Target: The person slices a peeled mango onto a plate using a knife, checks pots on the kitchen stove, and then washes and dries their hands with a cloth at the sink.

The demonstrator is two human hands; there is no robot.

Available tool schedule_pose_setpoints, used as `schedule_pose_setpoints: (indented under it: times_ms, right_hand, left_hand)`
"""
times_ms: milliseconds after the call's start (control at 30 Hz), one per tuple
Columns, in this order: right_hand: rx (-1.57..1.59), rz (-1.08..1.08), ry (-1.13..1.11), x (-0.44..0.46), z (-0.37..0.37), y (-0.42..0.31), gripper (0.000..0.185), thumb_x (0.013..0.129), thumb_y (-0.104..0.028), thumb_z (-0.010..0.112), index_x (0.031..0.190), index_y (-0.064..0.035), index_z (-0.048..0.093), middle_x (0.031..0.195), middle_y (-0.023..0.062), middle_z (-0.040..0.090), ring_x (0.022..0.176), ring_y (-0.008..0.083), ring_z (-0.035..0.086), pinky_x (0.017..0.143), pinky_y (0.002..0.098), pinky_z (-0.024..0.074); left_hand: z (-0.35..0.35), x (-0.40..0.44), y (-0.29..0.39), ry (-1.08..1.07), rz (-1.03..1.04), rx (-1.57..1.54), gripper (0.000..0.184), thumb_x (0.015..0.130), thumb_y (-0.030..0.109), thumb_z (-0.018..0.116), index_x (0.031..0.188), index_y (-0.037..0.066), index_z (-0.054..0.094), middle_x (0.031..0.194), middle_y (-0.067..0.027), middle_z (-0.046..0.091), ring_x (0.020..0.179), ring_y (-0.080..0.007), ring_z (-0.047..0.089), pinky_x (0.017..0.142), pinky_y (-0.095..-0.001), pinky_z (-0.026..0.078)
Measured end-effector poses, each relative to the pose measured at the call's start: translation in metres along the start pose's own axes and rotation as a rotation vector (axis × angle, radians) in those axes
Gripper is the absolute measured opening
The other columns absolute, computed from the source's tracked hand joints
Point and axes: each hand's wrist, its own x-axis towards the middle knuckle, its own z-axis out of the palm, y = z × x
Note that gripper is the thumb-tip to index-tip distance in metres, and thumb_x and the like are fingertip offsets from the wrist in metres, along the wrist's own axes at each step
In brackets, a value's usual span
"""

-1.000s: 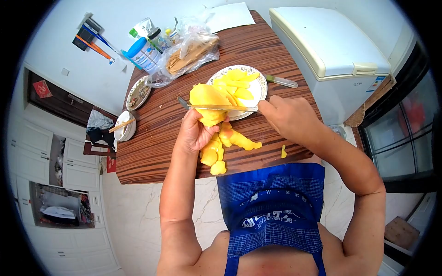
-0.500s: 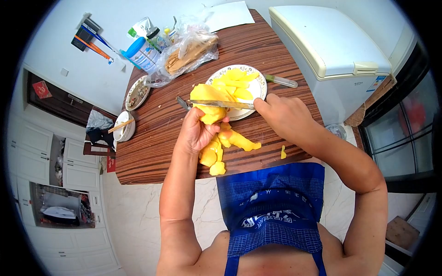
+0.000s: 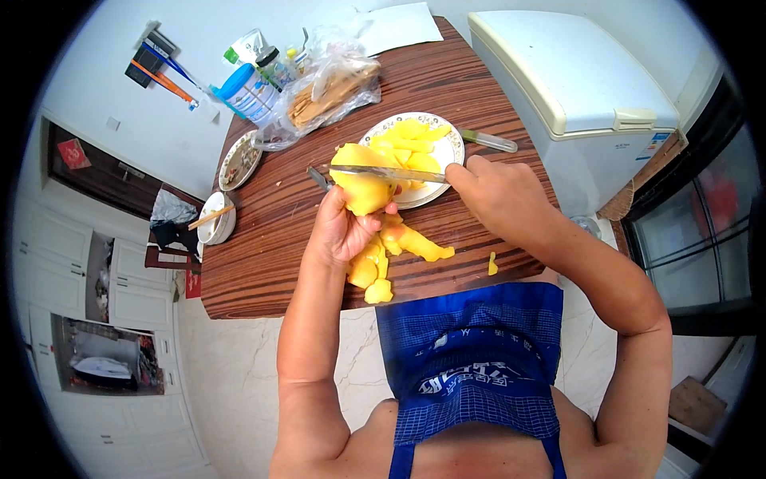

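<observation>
The knife [image 3: 391,171] has shifted farther across the fruit [image 3: 363,191], so cutting seems under way, left hand [image 3: 347,233] cupping the fruit, right hand [image 3: 503,199] clenched round the knife.

peelings [image 3: 415,241] lie on the table [image 3: 271,263] before the plate [image 3: 452,146].

A white chest freezer [image 3: 578,76] stands beside the striped brown table [image 3: 255,271].

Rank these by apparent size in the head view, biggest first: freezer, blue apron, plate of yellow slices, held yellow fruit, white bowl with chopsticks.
1. Freezer
2. Blue apron
3. Plate
4. Held yellow fruit
5. White bowl
The fruit looks nearer, so its true size against the bowl is unsure.
</observation>
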Motion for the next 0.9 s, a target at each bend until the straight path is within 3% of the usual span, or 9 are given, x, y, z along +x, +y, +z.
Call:
schedule_pose_setpoints:
  times_ms: [500,900]
  right_hand:
    - [0.029,-0.004,-0.094,0.004,0.008,0.003,0.013,0.086,-0.009,0.055,0.099,-0.0057,0.055,0.076,0.0105,0.058,0.065,0.028,0.065,0.053,0.0375,0.0515]
    - [0.041,0.015,-0.183,0.028,0.019,-0.002,0.018,0.086,-0.007,0.055,0.104,-0.0056,0.055,0.079,0.014,0.064,0.069,0.0299,0.068,0.055,0.0384,0.0528]
  left_hand:
    - [0.005,-0.002,0.0,0.094,-0.052,0.046,0.042,0.094,0.017,0.047,0.129,-0.007,0.044,0.113,-0.031,0.058,0.087,-0.0373,0.067,0.058,-0.0338,0.063]
    - [0.015,0.0,-0.009,0.208,-0.015,0.239,0.042,0.086,0.006,0.044,0.127,-0.007,0.044,0.107,-0.0278,0.06,0.085,-0.0405,0.068,0.054,-0.0359,0.062]
